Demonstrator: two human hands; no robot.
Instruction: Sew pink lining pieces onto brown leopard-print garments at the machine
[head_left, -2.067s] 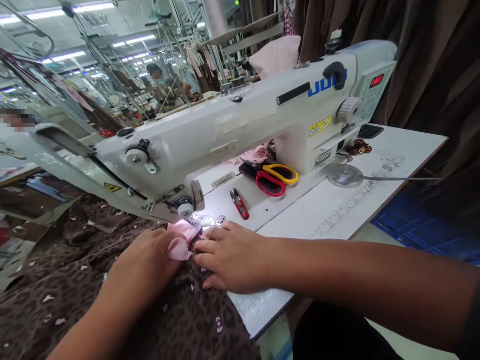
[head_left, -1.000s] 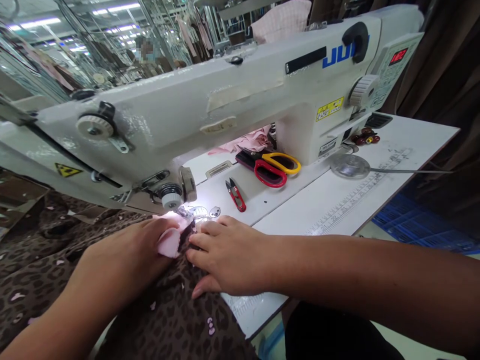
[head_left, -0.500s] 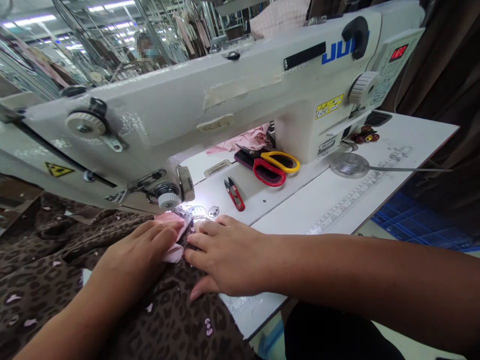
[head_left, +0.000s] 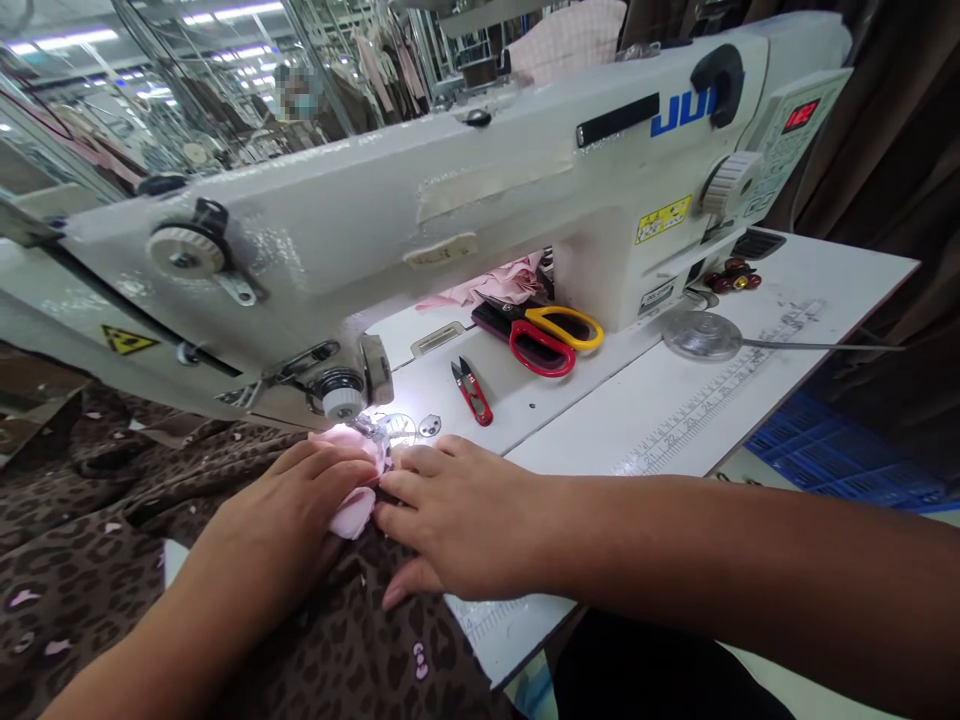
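- White table [head_left: 585,435], sewing machine [head_left: 510,190] across it!
- Left hand [head_left: 281,510] covers pink fabric [head_left: 352,514] (pinching? can't tell), six o'clock from the presser foot [head_left: 369,428].
- Right hand [head_left: 465,525], four o'clock, lies spread on leopard-print cloth [head_left: 360,645].

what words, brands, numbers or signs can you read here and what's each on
"JU", blue, on the sewing machine; a black hook partly covers what follows.
Yellow warning triangle on the machine: symbol too small.
Red display: digits too blurred.
Yellow label, small plate and pale tag on the machine: too small.
Ruler numbers on the table: too faint.
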